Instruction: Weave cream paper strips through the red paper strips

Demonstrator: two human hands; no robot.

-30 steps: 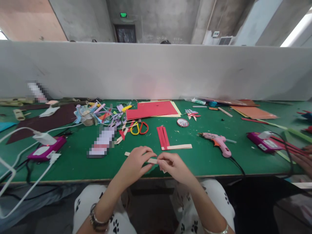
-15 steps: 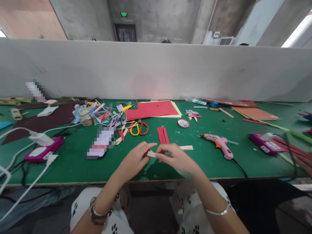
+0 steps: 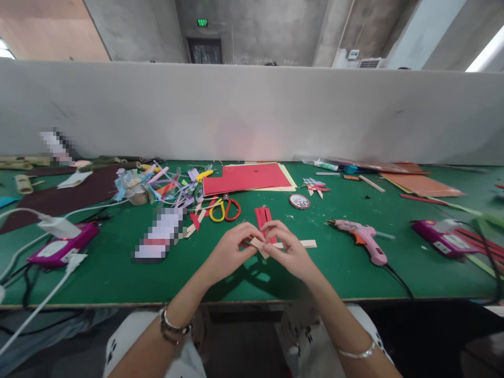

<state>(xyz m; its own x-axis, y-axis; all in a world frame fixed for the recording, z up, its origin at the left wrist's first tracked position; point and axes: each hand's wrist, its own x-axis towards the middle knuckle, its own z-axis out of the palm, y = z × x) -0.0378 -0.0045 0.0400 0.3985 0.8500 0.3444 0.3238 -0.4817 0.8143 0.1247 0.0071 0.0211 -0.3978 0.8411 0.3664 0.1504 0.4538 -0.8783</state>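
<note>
A cream paper strip (image 3: pixel 259 244), bent with a short end pointing down, is pinched between both hands above the table's near part. My left hand (image 3: pixel 233 251) grips it from the left, thumb and fingertips together. From the right, my right hand (image 3: pixel 286 245) has its fingers closed on the same strip. Just beyond the fingertips lie several red paper strips (image 3: pixel 261 214), partly hidden by my hands. Another cream strip (image 3: pixel 307 244) lies flat to the right of my right hand. Scissors (image 3: pixel 225 210) with yellow and red handles rest ahead of my left hand.
A pink glue gun (image 3: pixel 366 240) lies at right, its cord running over the table edge. Red card sheets (image 3: pixel 252 177) are at the back beside a round dish (image 3: pixel 300 201). A phone (image 3: pixel 160 235), ribbon scraps (image 3: pixel 137 184) and a purple power strip (image 3: pixel 65 244) are at left.
Both hands have moved slightly right and closer together, their fingertips now meeting at the cream strip. The strip now shows a bend with one end downward. The view has shifted a little.
</note>
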